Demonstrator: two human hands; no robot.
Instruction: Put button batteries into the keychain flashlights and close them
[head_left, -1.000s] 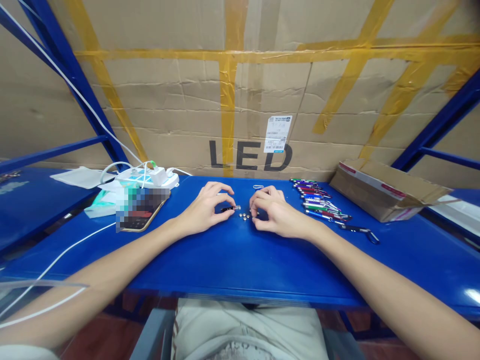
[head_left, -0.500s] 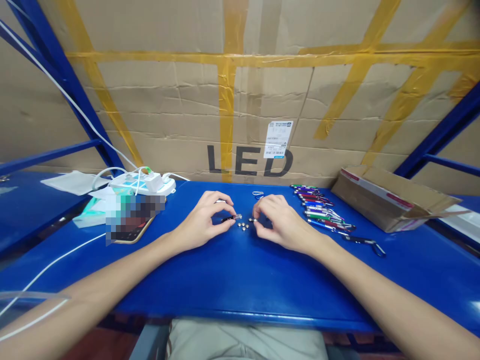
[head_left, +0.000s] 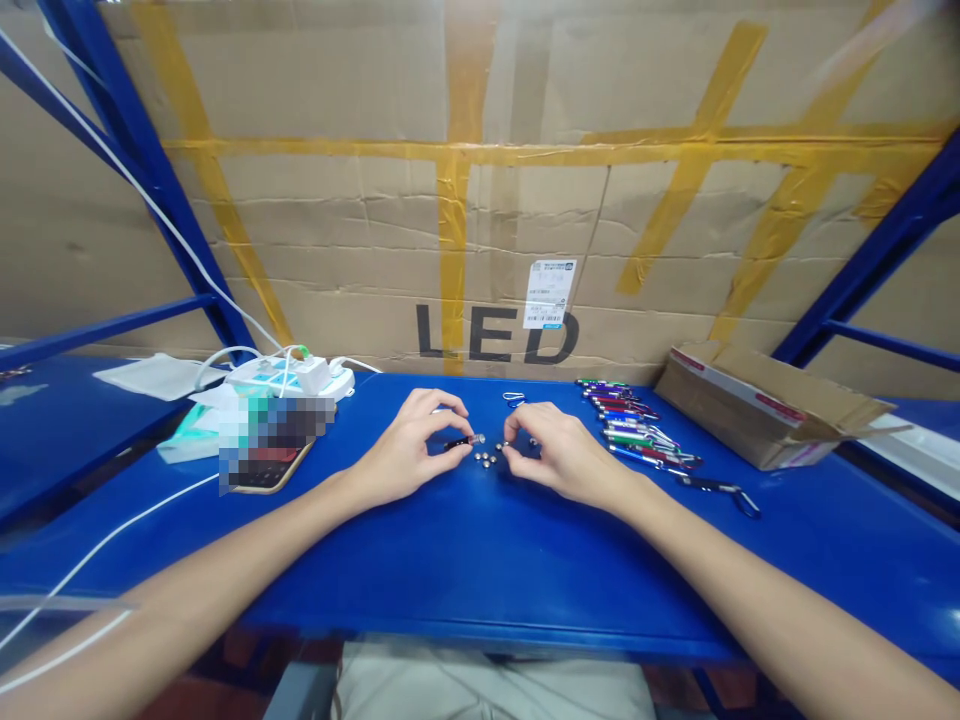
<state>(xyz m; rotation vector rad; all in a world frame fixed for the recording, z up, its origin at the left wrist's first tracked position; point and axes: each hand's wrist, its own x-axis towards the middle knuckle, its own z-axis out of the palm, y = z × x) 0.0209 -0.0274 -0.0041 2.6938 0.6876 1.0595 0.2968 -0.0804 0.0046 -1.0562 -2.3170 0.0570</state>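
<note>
My left hand [head_left: 409, 440] pinches a short black tube with a silver end [head_left: 457, 442] between thumb and fingers, the silver end toward the right. Facing it, my right hand [head_left: 551, 445] has thumb and index finger closed on a small silver button cell [head_left: 500, 447]. Several more button cells [head_left: 486, 460] lie on the blue table between the two hands. Another small dark and silver piece [head_left: 533, 441] shows partly behind the right hand's fingers; what it is cannot be made out.
Blue carabiner clips [head_left: 514, 398] lie behind the right hand. Several coloured penlights with clips [head_left: 634, 430] form a row at right, beside an open cardboard box [head_left: 765, 405]. At left are a phone [head_left: 277, 470], a power strip [head_left: 330, 380] and a white cable [head_left: 127, 510].
My right thumb and index finger now hold a small silver piece closer to the cells, and a dark piece shows behind the fingers. The left hand keeps its hold. The view has tilted slightly.
</note>
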